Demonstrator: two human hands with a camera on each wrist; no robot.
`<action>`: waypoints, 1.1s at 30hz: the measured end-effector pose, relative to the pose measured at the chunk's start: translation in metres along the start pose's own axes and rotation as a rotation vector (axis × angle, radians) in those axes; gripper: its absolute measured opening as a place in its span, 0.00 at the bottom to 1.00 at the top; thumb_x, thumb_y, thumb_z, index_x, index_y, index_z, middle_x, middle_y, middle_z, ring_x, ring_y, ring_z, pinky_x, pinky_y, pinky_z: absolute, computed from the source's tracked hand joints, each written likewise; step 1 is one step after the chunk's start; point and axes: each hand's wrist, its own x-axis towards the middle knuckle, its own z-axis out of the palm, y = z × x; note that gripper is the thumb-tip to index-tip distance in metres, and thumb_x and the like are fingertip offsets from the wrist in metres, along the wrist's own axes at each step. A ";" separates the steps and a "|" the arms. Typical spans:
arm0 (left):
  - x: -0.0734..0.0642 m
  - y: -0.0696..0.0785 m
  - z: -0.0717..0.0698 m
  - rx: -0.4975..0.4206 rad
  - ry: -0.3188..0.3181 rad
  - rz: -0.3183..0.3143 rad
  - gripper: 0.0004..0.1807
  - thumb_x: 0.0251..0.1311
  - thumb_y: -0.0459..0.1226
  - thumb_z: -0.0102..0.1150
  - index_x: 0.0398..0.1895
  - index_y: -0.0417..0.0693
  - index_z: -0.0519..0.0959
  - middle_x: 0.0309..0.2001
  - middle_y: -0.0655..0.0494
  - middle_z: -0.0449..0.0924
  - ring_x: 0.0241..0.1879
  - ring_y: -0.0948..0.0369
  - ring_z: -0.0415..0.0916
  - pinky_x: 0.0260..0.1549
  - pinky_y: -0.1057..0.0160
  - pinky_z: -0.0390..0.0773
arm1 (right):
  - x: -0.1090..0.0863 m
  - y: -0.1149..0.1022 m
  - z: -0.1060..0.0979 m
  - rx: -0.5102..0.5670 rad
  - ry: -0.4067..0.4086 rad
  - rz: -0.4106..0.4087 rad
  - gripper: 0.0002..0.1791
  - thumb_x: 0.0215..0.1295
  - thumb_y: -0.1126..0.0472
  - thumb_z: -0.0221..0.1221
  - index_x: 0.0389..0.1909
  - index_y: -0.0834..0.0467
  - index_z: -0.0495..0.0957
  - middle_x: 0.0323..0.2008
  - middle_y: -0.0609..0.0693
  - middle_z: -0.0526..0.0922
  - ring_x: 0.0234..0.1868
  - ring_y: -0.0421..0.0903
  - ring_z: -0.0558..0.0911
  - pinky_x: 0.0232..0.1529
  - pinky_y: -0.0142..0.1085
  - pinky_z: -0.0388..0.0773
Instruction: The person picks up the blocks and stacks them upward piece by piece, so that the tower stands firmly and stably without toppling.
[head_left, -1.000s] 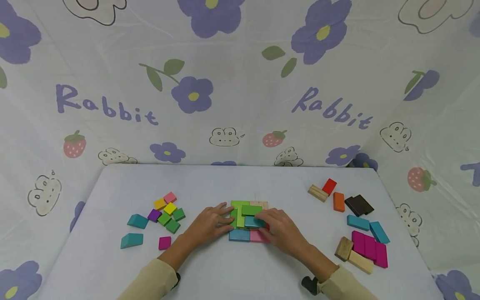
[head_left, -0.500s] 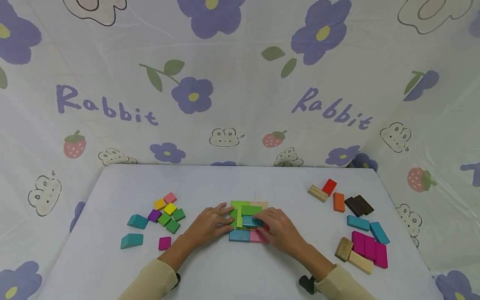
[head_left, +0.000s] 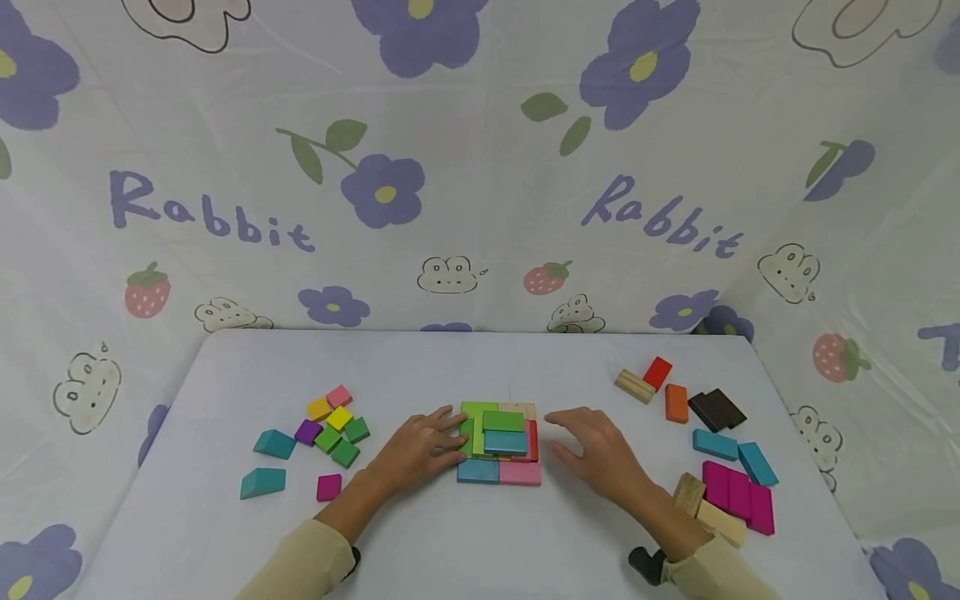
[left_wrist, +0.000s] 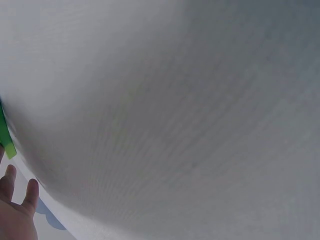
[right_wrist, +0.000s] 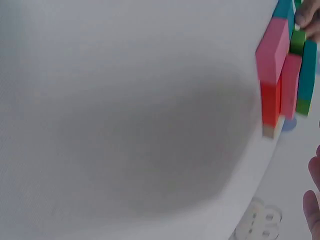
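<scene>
A low stack of flat wooden blocks stands mid-table. Its bottom ring shows a blue block (head_left: 477, 472), a pink block (head_left: 520, 474), a red block (head_left: 533, 442) and a natural wood block (head_left: 519, 410). On top lie a green block (head_left: 504, 421) and a teal block (head_left: 506, 442), side by side. My left hand (head_left: 420, 450) rests its spread fingertips against the light green blocks (head_left: 467, 429) on the stack's left side. Just right of the stack, apart from it, my right hand (head_left: 600, 454) holds nothing, its fingers relaxed.
Small coloured cubes (head_left: 330, 437) and two teal wedge-like blocks (head_left: 263, 482) lie at left. Toward the right edge lie magenta blocks (head_left: 738, 492), dark brown blocks (head_left: 717, 410), teal blocks (head_left: 716, 444), an orange block (head_left: 677, 403) and wood blocks (head_left: 635, 386). A printed cloth hangs behind.
The teal block slid slightly left under my right hand, lining up beside the green one. My right hand then let go and moved right, off the stack. My left hand stayed put.
</scene>
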 end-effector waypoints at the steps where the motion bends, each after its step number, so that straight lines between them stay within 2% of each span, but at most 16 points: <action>1: 0.000 0.000 0.000 -0.003 0.001 0.000 0.19 0.62 0.43 0.67 0.54 0.46 0.83 0.65 0.49 0.75 0.71 0.46 0.63 0.61 0.43 0.71 | -0.003 0.006 -0.005 -0.006 0.004 0.018 0.26 0.52 0.62 0.75 0.54 0.56 0.82 0.49 0.49 0.86 0.51 0.48 0.82 0.49 0.45 0.82; 6: 0.000 0.001 -0.001 -0.008 0.003 -0.001 0.19 0.62 0.43 0.67 0.55 0.46 0.83 0.65 0.49 0.75 0.71 0.46 0.63 0.62 0.43 0.70 | -0.024 0.036 -0.029 -0.030 -0.011 0.101 0.26 0.52 0.64 0.75 0.55 0.57 0.81 0.47 0.52 0.86 0.49 0.51 0.83 0.47 0.49 0.83; 13: 0.000 0.002 -0.004 -0.016 -0.006 -0.015 0.20 0.62 0.44 0.67 0.55 0.47 0.83 0.66 0.50 0.74 0.71 0.46 0.62 0.62 0.43 0.69 | -0.060 0.074 -0.059 -0.040 -0.170 0.265 0.25 0.59 0.64 0.70 0.58 0.59 0.79 0.50 0.54 0.85 0.54 0.58 0.81 0.50 0.56 0.80; 18: 0.000 0.001 -0.003 -0.010 -0.009 -0.016 0.20 0.63 0.43 0.67 0.55 0.46 0.83 0.66 0.49 0.74 0.71 0.46 0.62 0.62 0.43 0.70 | -0.080 0.095 -0.078 -0.031 -0.262 0.326 0.24 0.59 0.67 0.69 0.57 0.61 0.79 0.51 0.55 0.85 0.51 0.57 0.82 0.48 0.52 0.82; 21: 0.000 0.001 -0.003 -0.006 -0.007 -0.008 0.19 0.63 0.43 0.67 0.55 0.46 0.83 0.65 0.49 0.74 0.71 0.46 0.63 0.62 0.42 0.70 | -0.089 0.103 -0.086 -0.028 -0.306 0.342 0.24 0.58 0.68 0.69 0.57 0.62 0.79 0.51 0.56 0.84 0.51 0.58 0.82 0.49 0.53 0.81; 24: 0.000 0.000 -0.003 -0.012 -0.004 -0.007 0.20 0.62 0.43 0.67 0.55 0.46 0.83 0.65 0.49 0.74 0.71 0.46 0.63 0.62 0.43 0.70 | -0.096 0.107 -0.088 -0.023 -0.345 0.355 0.23 0.58 0.69 0.69 0.56 0.62 0.79 0.51 0.58 0.84 0.54 0.62 0.80 0.51 0.60 0.78; 33: 0.000 0.000 -0.001 -0.024 -0.004 -0.003 0.20 0.63 0.44 0.67 0.56 0.47 0.82 0.66 0.49 0.74 0.71 0.47 0.62 0.62 0.43 0.70 | -0.099 0.109 -0.091 0.045 -0.426 0.391 0.21 0.59 0.69 0.68 0.54 0.62 0.81 0.48 0.53 0.86 0.53 0.59 0.81 0.52 0.61 0.77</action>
